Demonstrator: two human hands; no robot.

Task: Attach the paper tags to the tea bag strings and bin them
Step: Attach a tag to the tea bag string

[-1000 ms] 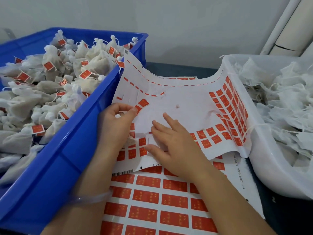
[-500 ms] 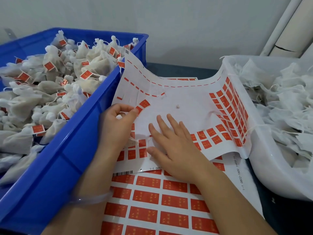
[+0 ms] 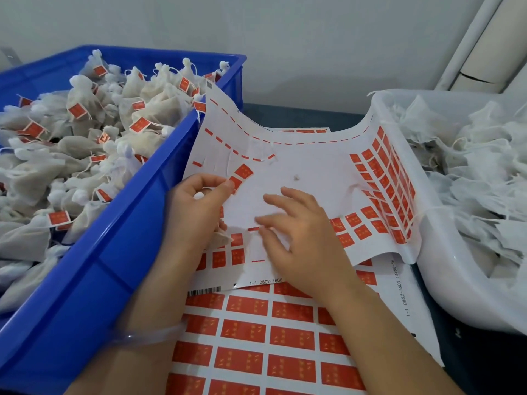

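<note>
Grey wall (image 3: 285,38) behind, dark tabletop (image 3: 299,115). Left of the tag sheet (image 3: 299,161): blue bin (image 3: 128,252) heaped with tagged tea bags (image 3: 85,155); the sheet's left edge leans on the bin wall. On the sheet: left hand (image 3: 196,212) curled round a tea bag (image 3: 221,238), mostly hidden, thumb tip touching a red tag (image 3: 236,182). Right hand (image 3: 299,240) released, fingers spread on the sheet, blurred. Under the sheet: full sheet (image 3: 271,337). Right of it: white tub (image 3: 427,252) holding untagged bags (image 3: 470,181).

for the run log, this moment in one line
left hand grips tea bag, touches tag | right hand rests on tag sheet
</note>
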